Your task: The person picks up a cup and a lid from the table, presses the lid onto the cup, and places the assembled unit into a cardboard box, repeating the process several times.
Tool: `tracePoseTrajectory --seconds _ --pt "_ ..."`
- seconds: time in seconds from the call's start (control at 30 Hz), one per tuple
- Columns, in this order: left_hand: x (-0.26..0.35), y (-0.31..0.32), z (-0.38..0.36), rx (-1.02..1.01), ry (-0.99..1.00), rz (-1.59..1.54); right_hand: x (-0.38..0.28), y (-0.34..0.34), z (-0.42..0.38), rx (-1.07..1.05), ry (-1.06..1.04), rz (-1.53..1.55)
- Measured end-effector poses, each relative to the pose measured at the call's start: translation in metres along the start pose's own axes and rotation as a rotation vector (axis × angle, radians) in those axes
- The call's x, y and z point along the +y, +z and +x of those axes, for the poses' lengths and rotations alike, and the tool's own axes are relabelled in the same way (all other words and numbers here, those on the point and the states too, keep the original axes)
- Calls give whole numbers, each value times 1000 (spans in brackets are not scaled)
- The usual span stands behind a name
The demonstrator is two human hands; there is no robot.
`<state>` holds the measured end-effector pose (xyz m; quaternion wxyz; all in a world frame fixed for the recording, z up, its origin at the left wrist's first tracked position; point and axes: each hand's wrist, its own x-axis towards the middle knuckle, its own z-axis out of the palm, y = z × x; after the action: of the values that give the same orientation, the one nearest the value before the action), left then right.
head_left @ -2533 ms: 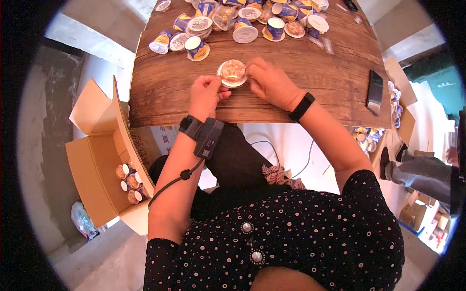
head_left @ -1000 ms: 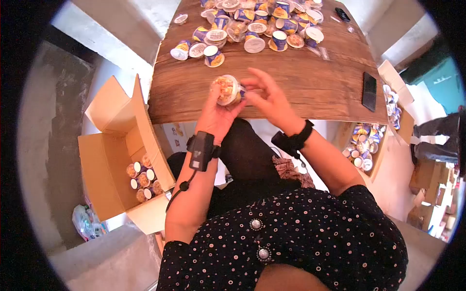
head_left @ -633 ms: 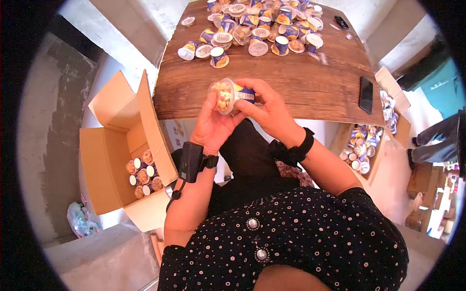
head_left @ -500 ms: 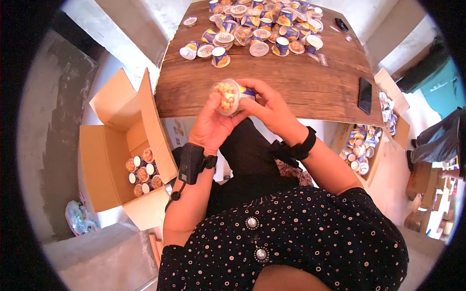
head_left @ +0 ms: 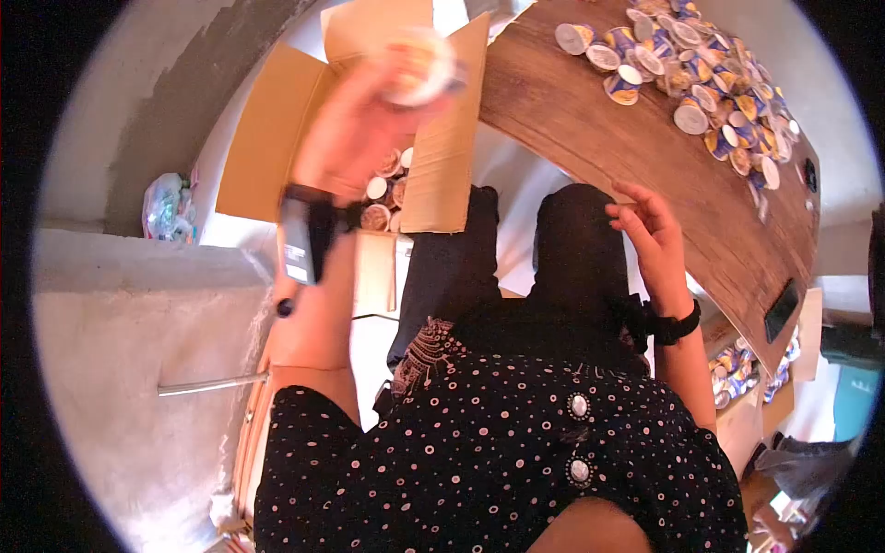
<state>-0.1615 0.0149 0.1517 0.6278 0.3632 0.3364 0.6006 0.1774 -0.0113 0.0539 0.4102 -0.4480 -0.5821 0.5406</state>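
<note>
Blurred by motion, my left hand [head_left: 355, 124] grips a snack cup [head_left: 419, 69] with pale golden, popcorn-like pieces showing at its clear end. Hand and cup are over the open cardboard box [head_left: 447, 138] on the left. Inside that box stand several similar cups [head_left: 376, 189], some with white ends up and some with the snack showing; my hand and a flap hide part of them. My right hand [head_left: 656, 244] is by the near edge of the wooden table [head_left: 562, 111], its fingers loosely bent and apart, holding nothing.
Many blue-and-yellow snack cups [head_left: 691, 64] lie heaped on the table's far side. A phone [head_left: 781, 311] rests near its right edge. Another box of cups [head_left: 735, 373] stands below on the right. A plastic bag [head_left: 169, 207] sits at the left by a concrete ledge [head_left: 138, 304].
My left hand has carried the snack cup leftward from the table's front edge to over the box. My right hand has let go of the cup. The view has turned left.
</note>
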Motion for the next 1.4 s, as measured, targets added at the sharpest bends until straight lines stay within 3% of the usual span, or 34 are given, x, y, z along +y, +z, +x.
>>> tracePoseTrajectory --seconds 0.2,0.37,0.57,0.63,0.87,0.93,0.97,1.03,1.17,1.23,1.27,1.33,1.4 --pt "59 -152 8 274 53 74 26 32 12 -75 33 -71" --pt "32 -254 25 472 -221 -6 31 28 26 -18 180 -86" --pt "7 -298 54 489 -370 145 34 33 27 25 182 -83" --pt "8 -311 66 322 -489 177 33 36 30 60 186 -70" --pt "-10 -336 84 362 -533 145 32 43 41 30 202 -111" --pt "-4 -323 84 516 -530 393 29 46 42 52 225 -100" --pt "-5 -331 83 520 -538 389 28 47 43 49 234 -102" --pt "-4 -341 89 551 -591 664 26 49 44 50 237 -117" --pt "-18 -348 108 554 -663 790 25 50 45 65 258 -134" --pt "-28 -387 122 158 -586 1142 26 51 46 57 242 -133" --pt "-31 -391 123 156 -590 1140 27 51 46 57 247 -133" --pt "-29 -357 125 278 -676 592 28 51 46 62 242 -126" --pt "-41 -383 132 277 -728 600 27 51 47 67 251 -123"
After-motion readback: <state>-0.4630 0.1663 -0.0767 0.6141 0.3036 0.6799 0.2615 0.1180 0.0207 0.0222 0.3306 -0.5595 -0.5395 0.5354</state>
